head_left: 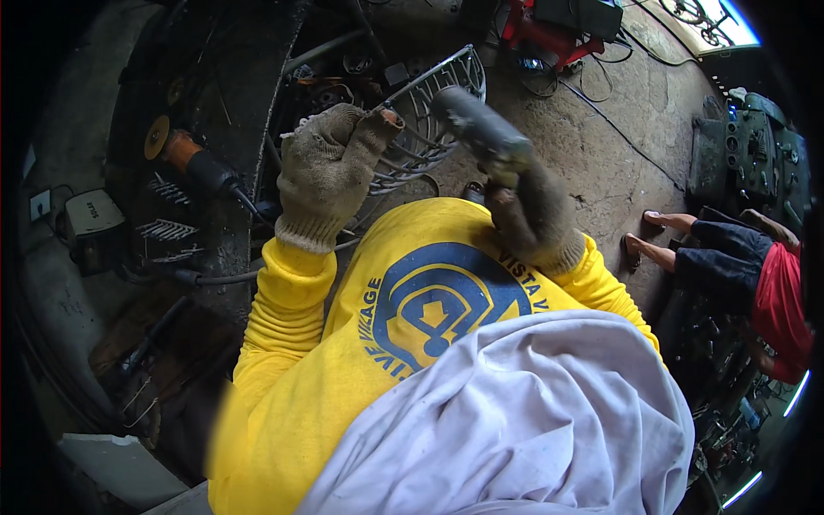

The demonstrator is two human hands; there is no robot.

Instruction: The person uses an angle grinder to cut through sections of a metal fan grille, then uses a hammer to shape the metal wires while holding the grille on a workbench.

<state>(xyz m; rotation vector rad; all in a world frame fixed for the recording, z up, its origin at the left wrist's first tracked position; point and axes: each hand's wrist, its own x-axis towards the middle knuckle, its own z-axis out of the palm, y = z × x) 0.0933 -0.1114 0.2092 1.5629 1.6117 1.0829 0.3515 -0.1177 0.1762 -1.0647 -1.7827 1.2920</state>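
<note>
Both my hands wear dirty knit work gloves. My right hand (534,210) is closed around a hammer (481,124). Its thick, dark cylindrical head points up and left, and the hand hides its handle. My left hand (330,163) is closed, its bare thumb tip poking through the glove. I cannot make out what its fingers hold. Just beyond and between the hands is a grey metal rack of curved bars (468,73). The left hand is in front of its left edge, and the hammer head overlaps its right side.
On the dark metal table at left lie an orange-and-black angle grinder (184,154) and short metal rods (167,230). A pale boxy machine (93,211) with a thick cable stands farther left. Ahead is a red machine (545,34); cables cross the floor. At right is a person in red (781,300).
</note>
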